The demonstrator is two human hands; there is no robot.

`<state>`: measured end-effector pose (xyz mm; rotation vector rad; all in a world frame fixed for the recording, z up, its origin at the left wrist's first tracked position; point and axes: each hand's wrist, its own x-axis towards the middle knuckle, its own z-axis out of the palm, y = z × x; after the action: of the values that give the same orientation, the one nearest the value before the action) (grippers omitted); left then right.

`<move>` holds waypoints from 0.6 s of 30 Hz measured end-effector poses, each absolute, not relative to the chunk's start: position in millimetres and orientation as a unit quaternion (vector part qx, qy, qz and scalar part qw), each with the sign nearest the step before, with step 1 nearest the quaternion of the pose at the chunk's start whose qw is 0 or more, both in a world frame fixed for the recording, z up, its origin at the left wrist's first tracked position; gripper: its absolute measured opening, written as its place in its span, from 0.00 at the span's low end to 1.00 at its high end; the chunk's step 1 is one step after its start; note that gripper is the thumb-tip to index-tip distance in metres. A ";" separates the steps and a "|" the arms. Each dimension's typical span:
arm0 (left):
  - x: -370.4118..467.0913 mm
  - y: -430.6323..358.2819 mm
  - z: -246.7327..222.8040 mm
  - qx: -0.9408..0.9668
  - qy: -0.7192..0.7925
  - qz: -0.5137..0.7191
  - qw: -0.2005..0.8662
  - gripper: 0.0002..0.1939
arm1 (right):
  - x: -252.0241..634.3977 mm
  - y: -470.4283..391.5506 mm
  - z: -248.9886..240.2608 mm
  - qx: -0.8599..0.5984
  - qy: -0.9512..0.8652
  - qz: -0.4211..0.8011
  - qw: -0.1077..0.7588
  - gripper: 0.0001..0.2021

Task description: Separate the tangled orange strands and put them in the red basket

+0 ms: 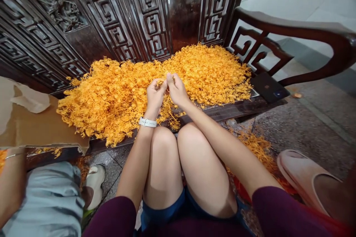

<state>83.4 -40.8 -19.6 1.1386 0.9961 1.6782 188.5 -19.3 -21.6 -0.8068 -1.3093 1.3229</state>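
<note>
Both hands meet over a heap of orange, branching, plastic-looking sprigs (108, 96). My left hand (155, 95), with a pale watch band (147, 122) at its wrist, is closed with curled fingers around an orange sprig (159, 82). My right hand (177, 90) touches it, thumb and fingers pinched together at the same spot. What sits between the right fingertips is too small to make out. Just below the hands, a few strands hang over the bench edge (191, 117).
A second orange mound (211, 70) lies by the carved armrest (289, 33). A dark phone (269, 87) rests at the bench's right end. Torn cardboard (47, 126) stands left, beside another person's arm (12, 185). Orange scraps (256, 148) litter the floor near a pink shoe (303, 174).
</note>
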 end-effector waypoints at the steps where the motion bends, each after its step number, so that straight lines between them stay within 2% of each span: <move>1: 83.8 -41.1 -19.4 0.452 0.395 0.671 0.435 0.18 | 187.6 -18.7 -21.3 -0.347 -0.559 0.518 0.546 0.25; 3: 83.5 -41.4 -18.8 0.430 0.383 0.675 0.461 0.18 | 185.7 -17.3 -21.2 -0.352 -0.578 0.458 0.577 0.25; 9: 78.3 -43.2 -12.4 0.355 0.359 0.677 0.536 0.12 | 184.0 -13.9 -21.8 -0.347 -0.608 0.409 0.586 0.27; 14: 78.7 -45.7 -6.3 0.322 0.351 0.665 0.576 0.08 | 184.8 -16.1 -20.1 -0.337 -0.600 0.429 0.585 0.27; 18: 82.4 -49.0 -3.1 0.316 0.334 0.671 0.581 0.09 | 184.9 -17.2 -19.3 -0.350 -0.591 0.427 0.588 0.27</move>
<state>82.4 -49.0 -3.1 0.7376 0.7812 1.5685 184.9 -17.2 -19.3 -0.8143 -1.3760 0.9949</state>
